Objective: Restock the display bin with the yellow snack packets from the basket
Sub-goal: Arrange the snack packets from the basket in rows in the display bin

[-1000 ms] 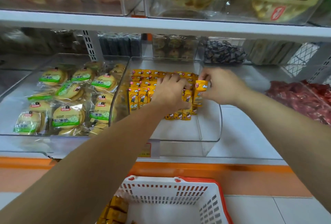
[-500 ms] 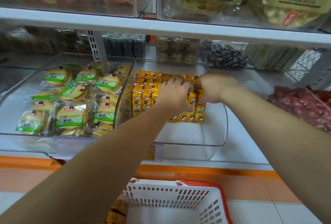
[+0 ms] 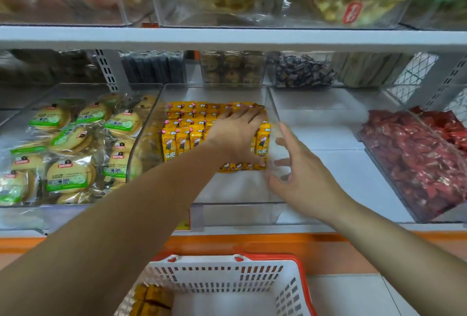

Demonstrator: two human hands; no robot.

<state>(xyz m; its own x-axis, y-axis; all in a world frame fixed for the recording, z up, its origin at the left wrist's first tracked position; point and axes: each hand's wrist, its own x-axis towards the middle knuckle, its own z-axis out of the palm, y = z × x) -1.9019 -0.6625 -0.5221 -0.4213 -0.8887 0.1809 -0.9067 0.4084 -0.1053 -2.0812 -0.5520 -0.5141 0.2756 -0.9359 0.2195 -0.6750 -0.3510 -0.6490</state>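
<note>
Glossy clear plastic display bin (image 3: 235, 211), perforated plastic basket (image 3: 227, 276)

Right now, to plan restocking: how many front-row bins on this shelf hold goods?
3: cookie bin at left, display bin of yellow snack packets in the middle, red-packet bin at right. The far-left edge is unclear.

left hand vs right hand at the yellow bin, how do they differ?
Left hand lies palm-down on the yellow packets inside the display bin; right hand hangs by the bin's right wall, on no packet. Left fingers lie together; right fingers are spread. Shared: both open, neither grips a packet.
</note>
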